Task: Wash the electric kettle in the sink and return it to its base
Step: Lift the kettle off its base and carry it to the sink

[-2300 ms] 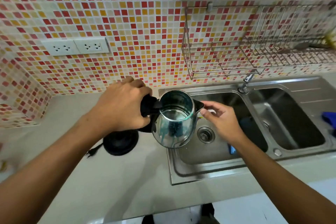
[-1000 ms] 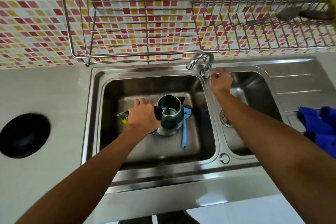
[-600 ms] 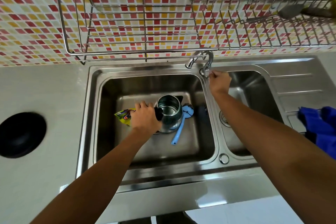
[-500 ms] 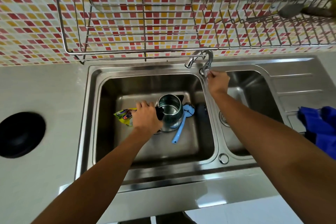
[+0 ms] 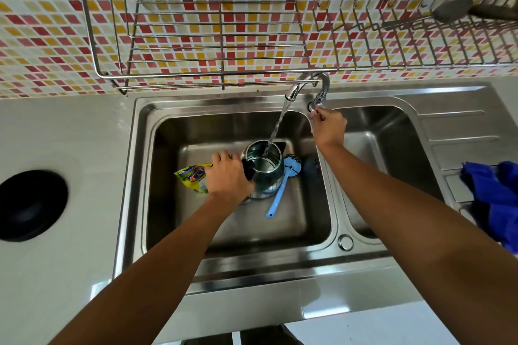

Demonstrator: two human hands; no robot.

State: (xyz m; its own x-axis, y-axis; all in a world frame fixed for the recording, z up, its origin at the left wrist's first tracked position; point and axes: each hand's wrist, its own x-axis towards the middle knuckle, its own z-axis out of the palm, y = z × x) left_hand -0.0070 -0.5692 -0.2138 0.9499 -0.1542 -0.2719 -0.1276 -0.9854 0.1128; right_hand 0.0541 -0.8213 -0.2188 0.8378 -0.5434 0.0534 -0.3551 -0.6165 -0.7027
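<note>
The steel electric kettle (image 5: 265,173) stands upright with its lid open on the floor of the left sink basin (image 5: 297,227). My left hand (image 5: 227,176) grips its black handle. A stream of water runs from the faucet spout (image 5: 294,90) down into the kettle's mouth. My right hand (image 5: 328,126) pinches the tap handle at the faucet's foot, between the two basins. The round black kettle base (image 5: 30,204) lies on the counter at the far left.
A light blue brush (image 5: 280,193) and a yellow-green pouch (image 5: 193,176) lie in the left basin beside the kettle. The right basin (image 5: 375,154) has a drain. A blue cloth (image 5: 496,199) sits on the drainboard. A wire dish rack (image 5: 218,36) hangs overhead.
Water has started to run from the faucet into the kettle. Before that, my left hand carried the kettle from the counter into the left basin, and my right hand went to the tap.
</note>
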